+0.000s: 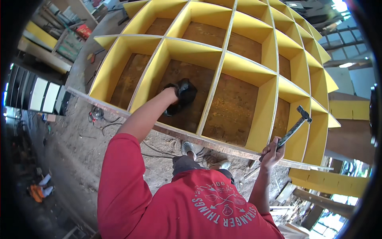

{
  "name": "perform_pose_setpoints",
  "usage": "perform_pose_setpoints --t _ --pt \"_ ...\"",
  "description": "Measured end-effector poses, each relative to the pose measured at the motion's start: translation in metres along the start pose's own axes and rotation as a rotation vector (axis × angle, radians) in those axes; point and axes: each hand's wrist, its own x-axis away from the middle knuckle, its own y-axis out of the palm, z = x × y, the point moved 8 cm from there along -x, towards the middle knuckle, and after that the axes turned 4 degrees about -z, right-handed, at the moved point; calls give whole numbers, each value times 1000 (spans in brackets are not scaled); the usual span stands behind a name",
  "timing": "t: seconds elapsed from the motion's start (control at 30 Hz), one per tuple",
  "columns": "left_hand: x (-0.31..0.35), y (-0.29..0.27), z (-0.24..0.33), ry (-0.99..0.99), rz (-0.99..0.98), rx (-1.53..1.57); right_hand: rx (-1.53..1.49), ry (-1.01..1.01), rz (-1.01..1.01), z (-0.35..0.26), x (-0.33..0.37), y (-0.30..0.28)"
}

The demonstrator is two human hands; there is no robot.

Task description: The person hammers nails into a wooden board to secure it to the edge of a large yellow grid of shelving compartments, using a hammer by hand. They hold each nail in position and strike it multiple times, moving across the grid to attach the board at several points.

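Note:
My right hand [273,152] is closed around the handle of a hammer [293,131], whose dark metal head points up and away at the right. It is at the near edge of a yellow wooden grid [260,115] of crossing panels. My left arm reaches into one compartment of that grid. There my left hand [171,94] goes into a crumpled black plastic bag [185,92]. The bag hides the fingers, so I cannot tell whether they grip anything. The bag lies on the brown board [229,105] that shows at the bottom of the compartments.
The grid rests on a worktable with a rough wooden edge [191,136], right in front of me. Cables [153,149] lie on the dirt floor by my feet. Yellow panels [330,181] stand at the right. An orange object [36,193] lies at the far left.

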Motion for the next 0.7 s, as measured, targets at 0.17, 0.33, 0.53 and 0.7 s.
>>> perform_pose_setpoints --t 0.17,0.33,0.53,0.7 --pt "-4 -32 57 -123 -171 357 32 71 106 -1 2 3" --pt "-13 -38 86 38 -392 -182 54 56 130 -5 2 0" --pt "-6 -24 92 316 -75 -441 60 31 132 -6 1 -4" --pt "-27 -10 38 322 66 -134 112 29 119 -5 1 -5"
